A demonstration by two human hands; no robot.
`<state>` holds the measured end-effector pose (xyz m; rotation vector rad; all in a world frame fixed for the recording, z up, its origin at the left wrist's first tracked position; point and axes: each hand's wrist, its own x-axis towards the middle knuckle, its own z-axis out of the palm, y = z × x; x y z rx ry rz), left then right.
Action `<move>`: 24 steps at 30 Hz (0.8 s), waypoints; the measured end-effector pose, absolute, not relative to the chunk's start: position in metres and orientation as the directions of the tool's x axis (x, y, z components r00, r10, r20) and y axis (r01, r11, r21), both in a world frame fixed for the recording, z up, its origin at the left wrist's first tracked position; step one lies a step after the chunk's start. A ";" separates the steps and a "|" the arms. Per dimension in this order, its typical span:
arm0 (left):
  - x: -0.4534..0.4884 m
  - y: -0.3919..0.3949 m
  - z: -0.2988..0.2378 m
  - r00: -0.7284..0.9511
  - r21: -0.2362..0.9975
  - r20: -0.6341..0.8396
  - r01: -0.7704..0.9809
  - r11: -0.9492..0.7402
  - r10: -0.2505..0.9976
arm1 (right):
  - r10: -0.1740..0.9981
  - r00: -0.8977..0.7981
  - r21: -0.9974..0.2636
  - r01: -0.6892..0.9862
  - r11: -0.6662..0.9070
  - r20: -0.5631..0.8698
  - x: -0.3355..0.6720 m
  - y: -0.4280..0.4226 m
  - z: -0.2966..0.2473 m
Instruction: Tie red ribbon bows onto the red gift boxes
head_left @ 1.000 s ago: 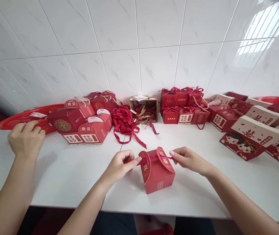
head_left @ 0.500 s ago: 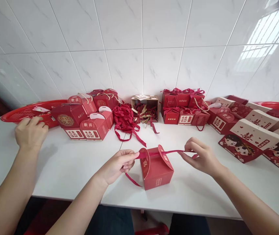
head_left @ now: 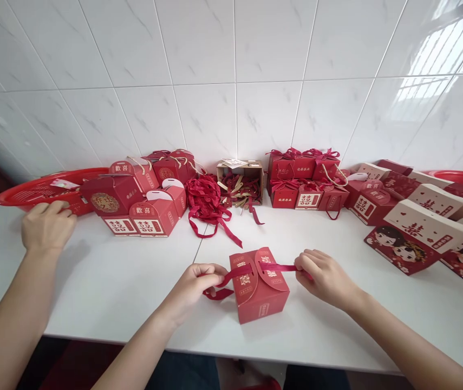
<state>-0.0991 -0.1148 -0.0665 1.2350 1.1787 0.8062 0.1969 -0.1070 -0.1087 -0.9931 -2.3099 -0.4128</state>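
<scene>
A small red gift box (head_left: pixel 260 292) stands on the white table (head_left: pixel 105 287) near its front edge. Its two rounded flaps are folded over the top, and a red ribbon (head_left: pixel 275 267) runs through them. My left hand (head_left: pixel 194 284) is closed on the ribbon end just left of the box. At the box's right side, my right hand (head_left: pixel 324 275) is closed on the other ribbon end. The ribbon is stretched between both hands across the box top.
Another person's hand (head_left: pixel 47 225) rests at the far left beside a red tray (head_left: pixel 20 190). Along the wall stand red gift boxes (head_left: pixel 136 200), a ribbon pile (head_left: pixel 206 199), a cardboard box of ribbons (head_left: pixel 240 181), bow-tied boxes (head_left: pixel 302 179) and flat boxes (head_left: pixel 418 227).
The box's flaps have come down from upright to lying over the top. My right hand has drawn back toward the box and the ribbon is pulled tighter. The other person's hand barely moved.
</scene>
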 end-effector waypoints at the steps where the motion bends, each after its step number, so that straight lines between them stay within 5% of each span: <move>1: -0.100 -0.115 -0.067 0.246 0.970 -0.233 0.124 0.208 0.941 | 0.554 -0.533 0.056 0.751 0.657 0.639 0.197 -0.108 -0.110; 7: -0.107 -0.114 -0.062 0.194 0.975 -0.215 0.098 0.199 0.957 | 0.523 -0.448 0.154 0.846 0.510 0.725 0.196 -0.107 -0.110; 10: -0.110 -0.114 -0.068 0.170 0.954 -0.141 0.286 0.088 0.975 | 0.555 -0.415 0.143 0.873 0.466 0.721 0.195 -0.107 -0.113; 13: -0.114 -0.119 -0.082 0.022 0.803 0.149 0.581 -0.134 0.989 | 0.655 -0.405 0.057 0.873 0.484 0.638 0.193 -0.113 -0.121; 15: -0.115 -0.129 -0.091 -0.074 0.655 0.381 0.725 -0.212 0.922 | 0.754 -0.373 -0.057 0.879 0.474 0.541 0.189 -0.122 -0.126; 17: -0.114 -0.145 -0.096 -0.035 0.587 0.411 0.774 -0.235 0.911 | 0.860 -0.320 -0.248 0.865 0.436 0.397 0.184 -0.132 -0.126; 21: -0.102 -0.172 -0.095 0.198 0.658 0.058 0.730 -0.186 0.979 | 0.954 -0.286 -0.800 0.552 0.237 0.085 0.169 -0.147 -0.113; 24: -0.092 -0.176 -0.091 0.150 0.732 -0.100 0.680 -0.030 0.984 | 0.961 -0.271 -0.996 0.071 -0.044 -0.062 0.155 -0.148 -0.103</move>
